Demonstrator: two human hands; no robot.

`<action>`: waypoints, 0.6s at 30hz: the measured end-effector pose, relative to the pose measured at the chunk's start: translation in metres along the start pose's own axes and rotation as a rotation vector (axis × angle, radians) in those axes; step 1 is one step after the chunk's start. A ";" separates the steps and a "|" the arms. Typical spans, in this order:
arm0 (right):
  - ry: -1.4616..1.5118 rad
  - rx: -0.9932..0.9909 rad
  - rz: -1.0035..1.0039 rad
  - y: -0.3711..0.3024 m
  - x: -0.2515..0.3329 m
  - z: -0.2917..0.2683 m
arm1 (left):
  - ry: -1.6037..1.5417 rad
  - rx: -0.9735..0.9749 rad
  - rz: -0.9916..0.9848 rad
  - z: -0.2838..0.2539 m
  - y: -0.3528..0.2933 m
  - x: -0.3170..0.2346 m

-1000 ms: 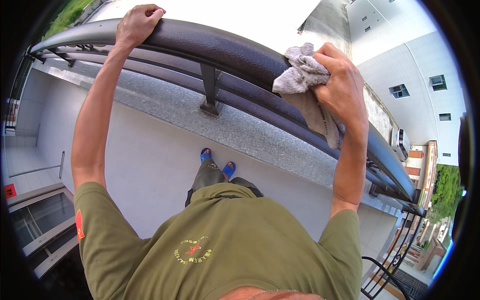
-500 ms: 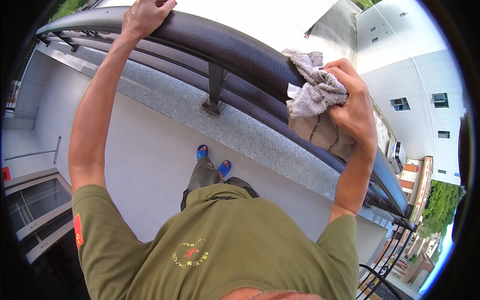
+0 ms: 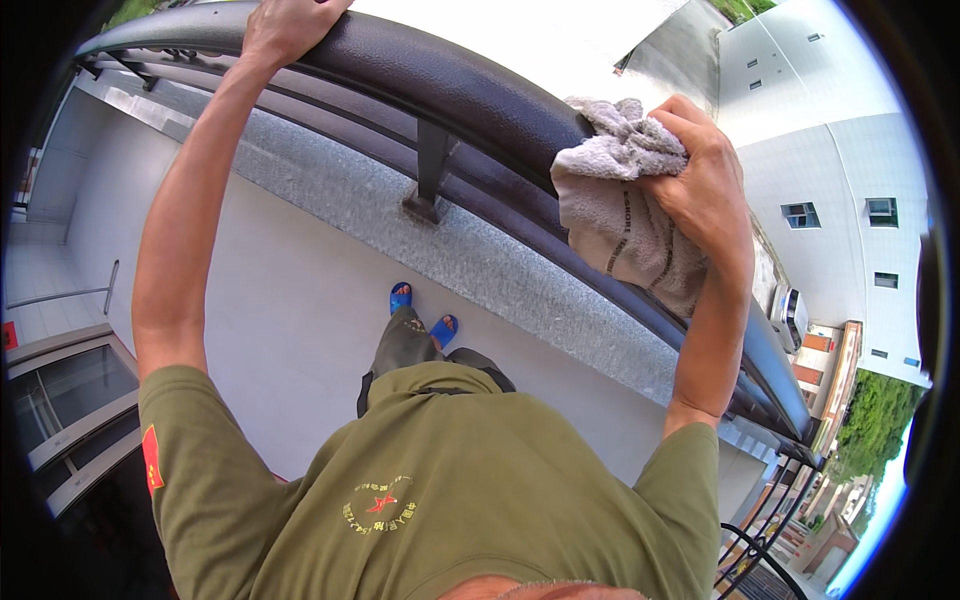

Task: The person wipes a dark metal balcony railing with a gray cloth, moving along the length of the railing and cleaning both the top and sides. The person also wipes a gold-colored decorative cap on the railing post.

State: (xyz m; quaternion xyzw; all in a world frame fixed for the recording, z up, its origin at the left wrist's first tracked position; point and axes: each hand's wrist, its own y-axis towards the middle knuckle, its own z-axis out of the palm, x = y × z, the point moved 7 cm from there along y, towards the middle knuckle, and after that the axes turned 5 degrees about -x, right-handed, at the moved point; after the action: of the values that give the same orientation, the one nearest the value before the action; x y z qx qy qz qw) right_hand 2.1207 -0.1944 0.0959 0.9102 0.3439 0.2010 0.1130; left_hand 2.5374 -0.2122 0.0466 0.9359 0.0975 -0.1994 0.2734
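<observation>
My right hand [image 3: 700,180] is closed round a crumpled grey-white towel [image 3: 622,225], pressing its bunched upper part against the dark brown handrail [image 3: 440,80]. The lower part of the towel hangs loose over the side of the railing, with dark stripes of print on it. At the upper left, my left hand [image 3: 290,30] is closed on the same rail, its fingers partly cut off by the picture's top edge. Both arms are stretched forward and wide apart.
Below the handrail run thinner bars and a post [image 3: 432,170] set on a grey stone ledge [image 3: 330,185]. My feet in blue slippers [image 3: 444,331] stand on the pale floor. A sliding window [image 3: 75,395] is at the left. Beyond the railing stand white buildings and a parked vehicle [image 3: 790,318].
The towel has shifted slightly left along the rail, and more of its lower part hangs unfolded. My left hand stays at nearly the same spot.
</observation>
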 end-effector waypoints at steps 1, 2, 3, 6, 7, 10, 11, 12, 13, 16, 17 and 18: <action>-0.050 -0.013 -0.047 0.012 0.012 0.007 | -0.004 -0.024 0.025 -0.001 0.000 -0.001; -0.052 -0.048 -0.100 0.019 0.019 0.012 | 0.006 -0.005 -0.004 -0.003 0.001 -0.003; -0.055 -0.083 -0.153 0.021 0.022 0.013 | 0.037 -0.012 0.062 0.003 0.005 0.008; 0.053 0.002 -0.102 0.013 0.015 0.007 | 0.117 -0.027 0.165 0.010 0.005 0.059; 0.074 0.017 -0.058 0.003 0.004 0.001 | 0.063 -0.020 0.118 0.006 0.001 0.039; 0.129 0.012 0.038 -0.023 -0.016 -0.012 | -0.020 0.044 -0.014 -0.001 -0.002 -0.007; 0.095 0.010 0.012 -0.019 -0.011 -0.010 | -0.017 0.039 -0.024 -0.001 -0.002 -0.002; 0.061 0.008 -0.013 -0.009 -0.003 -0.005 | -0.014 0.037 -0.033 0.000 -0.003 0.002; 0.021 -0.002 -0.031 0.001 0.003 0.000 | -0.016 0.032 -0.031 0.000 0.000 -0.002; 0.023 -0.103 -0.139 0.021 0.025 0.015 | 0.085 -0.025 0.182 0.022 0.012 0.050; -0.009 -0.140 -0.189 0.021 0.027 0.016 | 0.089 -0.022 0.181 0.021 0.011 0.052; 0.010 -0.117 -0.149 0.017 0.023 0.012 | 0.094 -0.019 0.179 0.020 0.011 0.053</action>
State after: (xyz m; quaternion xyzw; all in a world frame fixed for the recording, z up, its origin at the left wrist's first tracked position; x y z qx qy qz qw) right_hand 2.1516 -0.1924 0.0974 0.8730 0.3987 0.2165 0.1789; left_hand 2.5819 -0.2283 0.0141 0.9466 0.0282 -0.1293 0.2941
